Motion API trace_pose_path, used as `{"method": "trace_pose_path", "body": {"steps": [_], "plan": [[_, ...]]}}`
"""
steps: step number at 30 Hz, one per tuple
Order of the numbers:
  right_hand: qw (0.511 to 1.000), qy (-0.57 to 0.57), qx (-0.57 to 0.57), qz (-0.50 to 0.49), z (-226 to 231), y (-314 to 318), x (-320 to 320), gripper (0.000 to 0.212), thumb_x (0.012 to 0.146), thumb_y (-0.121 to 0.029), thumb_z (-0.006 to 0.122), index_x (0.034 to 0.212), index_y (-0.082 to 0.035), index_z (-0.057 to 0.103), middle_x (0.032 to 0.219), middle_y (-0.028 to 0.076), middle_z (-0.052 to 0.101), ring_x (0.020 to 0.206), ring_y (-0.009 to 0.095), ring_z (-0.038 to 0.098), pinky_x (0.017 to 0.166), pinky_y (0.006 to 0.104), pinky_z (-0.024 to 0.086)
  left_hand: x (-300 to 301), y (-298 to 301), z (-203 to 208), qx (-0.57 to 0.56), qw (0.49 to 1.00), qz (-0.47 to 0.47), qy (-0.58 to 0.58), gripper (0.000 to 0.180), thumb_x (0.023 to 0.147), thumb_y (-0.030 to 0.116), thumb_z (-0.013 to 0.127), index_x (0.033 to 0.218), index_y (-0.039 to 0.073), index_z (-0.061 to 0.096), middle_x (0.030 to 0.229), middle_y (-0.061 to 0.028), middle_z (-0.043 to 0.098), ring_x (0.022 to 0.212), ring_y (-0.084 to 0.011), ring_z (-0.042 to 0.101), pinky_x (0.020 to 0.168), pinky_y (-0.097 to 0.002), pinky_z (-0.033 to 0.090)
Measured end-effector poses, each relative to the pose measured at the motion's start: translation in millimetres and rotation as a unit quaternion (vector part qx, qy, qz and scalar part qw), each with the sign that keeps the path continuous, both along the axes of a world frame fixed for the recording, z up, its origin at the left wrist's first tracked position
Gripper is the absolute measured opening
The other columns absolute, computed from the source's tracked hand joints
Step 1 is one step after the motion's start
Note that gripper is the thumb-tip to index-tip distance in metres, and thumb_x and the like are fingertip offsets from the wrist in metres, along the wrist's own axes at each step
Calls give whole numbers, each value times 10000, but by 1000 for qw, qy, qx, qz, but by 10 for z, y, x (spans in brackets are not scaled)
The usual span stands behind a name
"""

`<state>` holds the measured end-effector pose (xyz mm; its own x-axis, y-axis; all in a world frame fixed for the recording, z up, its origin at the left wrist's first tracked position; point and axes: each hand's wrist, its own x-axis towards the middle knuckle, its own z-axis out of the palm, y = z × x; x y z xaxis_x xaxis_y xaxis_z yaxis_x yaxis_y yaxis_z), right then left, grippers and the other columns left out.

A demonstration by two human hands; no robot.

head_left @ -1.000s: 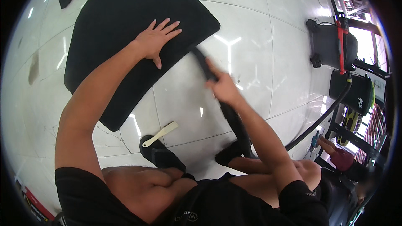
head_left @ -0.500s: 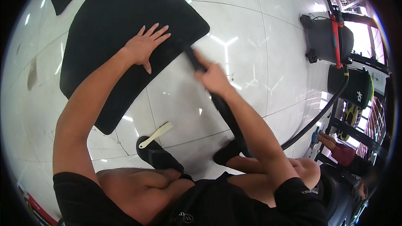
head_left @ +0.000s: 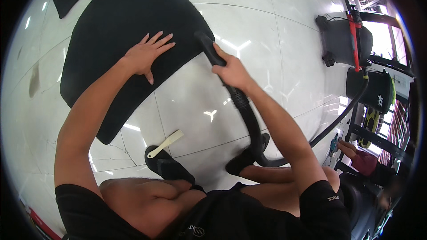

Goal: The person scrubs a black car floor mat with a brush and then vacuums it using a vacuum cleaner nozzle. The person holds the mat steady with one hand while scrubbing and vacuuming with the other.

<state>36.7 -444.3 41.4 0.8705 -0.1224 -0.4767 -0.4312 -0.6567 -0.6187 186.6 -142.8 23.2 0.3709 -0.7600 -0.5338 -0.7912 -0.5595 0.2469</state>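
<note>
A large black carpet mat (head_left: 120,22) lies on the glossy floor before me. My left hand (head_left: 144,56) rests flat on it with the fingers spread. My right hand (head_left: 232,70) is wrapped round the black vacuum hose nozzle (head_left: 207,46), whose tip meets the mat near its right corner. From my grip the ribbed vacuum hose (head_left: 251,129) runs down past my right foot and curves away to the right. A cream-coloured brush with a flat handle (head_left: 165,144) lies across my left shoe (head_left: 167,165).
Pale tiles (head_left: 249,18) surround the mat. On the right stand a dark wheeled vacuum machine (head_left: 342,42) with a red handle and a dark bin (head_left: 371,91). Another person (head_left: 364,164) is at the far right. A black tyre (head_left: 356,209) is close by my right side.
The nozzle has moved up and slightly right along the mat, and the hose now bows out beside my right foot. My left hand has shifted slightly left and down, still flat.
</note>
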Motion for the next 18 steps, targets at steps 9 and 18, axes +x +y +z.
{"method": "trace_pose_path", "body": {"steps": [9, 18], "plan": [[996, -84, -34, -17, -141, -34, -47, 854, 874, -167, 720, 1702, -158, 511, 1410, 275, 730, 1193, 330, 749, 1056, 399, 583, -115, 136, -143, -80, 996, 30, -10, 1459, 563, 284, 1085, 1778, 201, 281, 1884, -67, 140, 1736, -333, 129, 1406, -567, 203], [984, 25, 110, -140, -116, 803, -384, 924, 862, -162, 704, 1743, -215, 429, 1040, 246, 780, 854, 281, 776, 806, 405, 624, -652, 1054, -152, -58, 972, 222, -50, 1549, 479, 367, 1102, 1784, 238, 278, 1880, -110, 136, 1727, -399, 131, 1388, -637, 187]]}}
